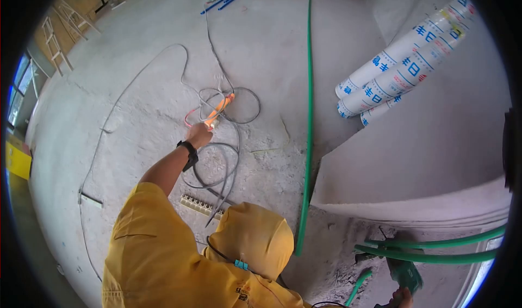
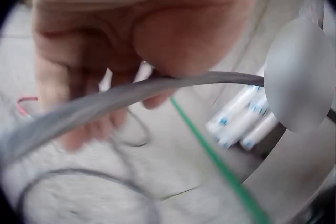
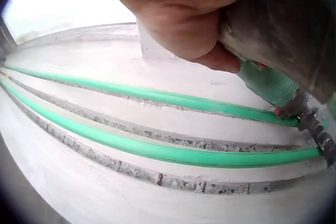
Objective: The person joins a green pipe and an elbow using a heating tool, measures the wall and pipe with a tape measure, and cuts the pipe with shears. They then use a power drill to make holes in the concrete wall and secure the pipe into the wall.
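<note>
My left hand (image 1: 200,136) reaches to the near end of an orange bar (image 1: 220,109) on the floor, probably a power strip, with a pale plug-like piece (image 1: 214,124) at its fingers. Blurred in the left wrist view, its fingers point down behind a grey cable (image 2: 94,107) that crosses the palm side; I cannot tell whether they hold the piece. Low at the right, my right hand (image 1: 401,298) grips a green power drill (image 1: 406,275). The right wrist view shows the drill's dark chuck end (image 3: 317,134) beside two green pipes (image 3: 199,155).
Looped cables (image 1: 239,145) surround the left hand. A pale strip (image 1: 198,204) with round openings lies near them. One long green pipe (image 1: 310,90) crosses the floor. Wrapped white rolls (image 1: 402,71) stand at the right, behind a low grey wall (image 1: 413,156). Grooves (image 3: 131,166) run along it.
</note>
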Demonstrator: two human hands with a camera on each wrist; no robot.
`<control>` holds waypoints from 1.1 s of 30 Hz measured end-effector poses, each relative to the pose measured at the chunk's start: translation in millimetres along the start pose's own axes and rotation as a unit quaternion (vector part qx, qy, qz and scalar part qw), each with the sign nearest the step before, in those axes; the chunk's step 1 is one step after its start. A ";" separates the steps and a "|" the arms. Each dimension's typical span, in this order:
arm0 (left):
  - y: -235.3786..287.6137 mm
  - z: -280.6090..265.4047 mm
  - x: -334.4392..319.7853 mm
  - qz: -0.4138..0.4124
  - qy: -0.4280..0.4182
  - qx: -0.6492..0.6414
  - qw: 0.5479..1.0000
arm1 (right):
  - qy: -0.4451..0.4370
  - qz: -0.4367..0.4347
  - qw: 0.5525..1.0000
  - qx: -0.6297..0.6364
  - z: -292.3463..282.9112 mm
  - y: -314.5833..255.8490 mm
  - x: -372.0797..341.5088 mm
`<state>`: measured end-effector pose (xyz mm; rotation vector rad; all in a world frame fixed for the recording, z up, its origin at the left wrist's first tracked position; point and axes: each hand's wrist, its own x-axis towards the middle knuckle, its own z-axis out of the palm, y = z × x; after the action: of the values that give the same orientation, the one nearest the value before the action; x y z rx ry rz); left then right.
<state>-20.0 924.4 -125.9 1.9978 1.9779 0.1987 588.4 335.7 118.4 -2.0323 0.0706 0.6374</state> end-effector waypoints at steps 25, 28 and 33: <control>-147.9 23.0 99.4 -0.331 0.316 0.118 0.881 | 0.120 0.054 0.984 -0.120 10.7 -2.0 4.7; -80.1 33.3 110.8 0.088 0.206 0.079 0.971 | 0.128 0.113 0.981 -0.090 -8.5 5.0 21.8; 73.0 70.8 97.3 0.219 0.117 0.169 0.954 | 0.125 0.115 0.983 -0.075 -20.0 15.8 26.3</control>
<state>74.7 1012.6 -181.2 2.7413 1.7592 0.2167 614.5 316.2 101.6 -2.2632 0.4224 0.5381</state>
